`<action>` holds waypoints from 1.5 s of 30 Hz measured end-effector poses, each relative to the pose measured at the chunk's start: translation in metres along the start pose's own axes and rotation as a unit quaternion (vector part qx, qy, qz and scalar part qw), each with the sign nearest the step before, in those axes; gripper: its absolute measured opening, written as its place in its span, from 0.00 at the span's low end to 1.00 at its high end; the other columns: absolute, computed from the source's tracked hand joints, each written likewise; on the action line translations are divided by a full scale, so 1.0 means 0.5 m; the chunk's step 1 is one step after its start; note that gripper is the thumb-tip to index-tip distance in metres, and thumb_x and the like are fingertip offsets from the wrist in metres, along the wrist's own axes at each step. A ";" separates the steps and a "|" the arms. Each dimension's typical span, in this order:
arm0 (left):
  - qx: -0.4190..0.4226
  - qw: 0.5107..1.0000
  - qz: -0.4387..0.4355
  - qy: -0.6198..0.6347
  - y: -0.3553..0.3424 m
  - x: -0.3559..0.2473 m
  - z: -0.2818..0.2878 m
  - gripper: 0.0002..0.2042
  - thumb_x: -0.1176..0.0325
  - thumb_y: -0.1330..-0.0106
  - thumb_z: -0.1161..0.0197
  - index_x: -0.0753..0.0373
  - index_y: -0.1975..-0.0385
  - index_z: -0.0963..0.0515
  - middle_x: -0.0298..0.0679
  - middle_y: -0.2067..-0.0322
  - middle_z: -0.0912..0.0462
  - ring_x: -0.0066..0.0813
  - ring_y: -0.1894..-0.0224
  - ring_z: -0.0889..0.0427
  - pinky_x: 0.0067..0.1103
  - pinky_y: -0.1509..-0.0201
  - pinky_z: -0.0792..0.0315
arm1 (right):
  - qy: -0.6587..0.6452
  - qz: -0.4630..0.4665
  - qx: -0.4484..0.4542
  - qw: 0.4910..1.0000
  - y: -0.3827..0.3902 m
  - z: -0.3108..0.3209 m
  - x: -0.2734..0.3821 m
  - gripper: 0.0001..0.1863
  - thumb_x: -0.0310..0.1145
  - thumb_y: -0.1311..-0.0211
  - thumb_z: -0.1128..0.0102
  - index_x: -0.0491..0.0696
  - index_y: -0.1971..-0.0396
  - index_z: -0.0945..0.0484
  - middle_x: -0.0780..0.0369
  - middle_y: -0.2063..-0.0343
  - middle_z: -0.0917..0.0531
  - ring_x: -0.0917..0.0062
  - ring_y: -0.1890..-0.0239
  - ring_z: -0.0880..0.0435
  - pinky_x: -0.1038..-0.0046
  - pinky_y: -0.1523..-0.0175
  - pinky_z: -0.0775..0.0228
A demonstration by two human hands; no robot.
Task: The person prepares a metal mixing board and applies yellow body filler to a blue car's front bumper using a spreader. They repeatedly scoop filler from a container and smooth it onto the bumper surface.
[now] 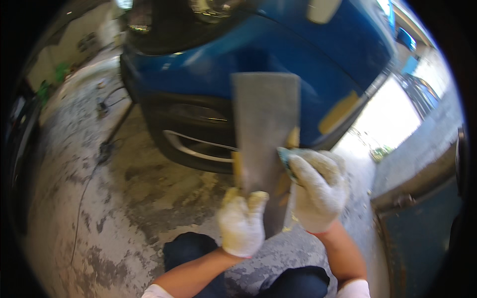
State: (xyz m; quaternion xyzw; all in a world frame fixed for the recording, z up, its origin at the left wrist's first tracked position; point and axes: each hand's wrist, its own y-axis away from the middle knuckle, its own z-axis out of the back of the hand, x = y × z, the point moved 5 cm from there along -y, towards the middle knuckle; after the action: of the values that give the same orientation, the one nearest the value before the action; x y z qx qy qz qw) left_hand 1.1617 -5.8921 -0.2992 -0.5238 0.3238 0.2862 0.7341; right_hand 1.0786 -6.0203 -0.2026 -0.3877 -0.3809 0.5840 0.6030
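A long flat grey board stands tilted up in front of a blue car bumper. My left hand, in a whitish work glove, grips the board by its lower left edge, with the thumb on its face. Yellowish smears show along both side edges of the board. My right hand, gloved too, is closed around a small teal flat piece beside the board's right edge. Most of that piece is hidden by the fingers, and I cannot tell whether it touches the board. A yellow-tan patch marks the bumper's right side.
Dark trim with a pale curved strip lies low on the car's left part. A stand leg and a thin cable are on the stained concrete floor. A dark blue-green panel is at the lower right, and my knees are below.
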 end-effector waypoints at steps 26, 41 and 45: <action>-0.246 0.920 0.156 0.261 -0.082 0.086 0.054 0.15 0.61 0.18 0.38 0.71 0.59 0.19 0.36 0.68 0.18 0.19 0.65 0.23 0.18 0.59 0.27 | 0.102 0.155 0.160 0.969 -0.049 -0.048 -0.111 0.18 0.18 0.49 0.30 0.50 0.57 0.10 0.61 0.60 0.13 0.62 0.54 0.16 0.62 0.48 0.24; -0.244 0.938 0.129 0.210 -0.094 0.117 0.056 0.15 0.63 0.20 0.36 0.73 0.60 0.18 0.38 0.71 0.16 0.20 0.68 0.22 0.21 0.64 0.28 | 0.151 0.351 0.192 0.904 -0.037 -0.174 -0.119 0.21 0.24 0.59 0.33 0.51 0.58 0.12 0.66 0.55 0.13 0.68 0.49 0.17 0.60 0.44 0.26; -0.230 0.948 0.121 0.185 -0.093 0.117 0.054 0.15 0.64 0.20 0.35 0.73 0.61 0.18 0.38 0.72 0.17 0.23 0.70 0.21 0.21 0.65 0.29 | 0.180 0.348 0.216 0.894 -0.033 -0.172 -0.106 0.19 0.25 0.57 0.33 0.51 0.60 0.12 0.66 0.56 0.13 0.69 0.50 0.17 0.61 0.46 0.25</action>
State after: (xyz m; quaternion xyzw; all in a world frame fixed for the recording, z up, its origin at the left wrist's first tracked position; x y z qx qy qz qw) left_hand 1.2384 -5.8750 -0.3109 -0.6788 0.4405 0.3373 0.4810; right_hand 1.1623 -6.0756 -0.2229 -0.4544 0.0288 0.7447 0.4879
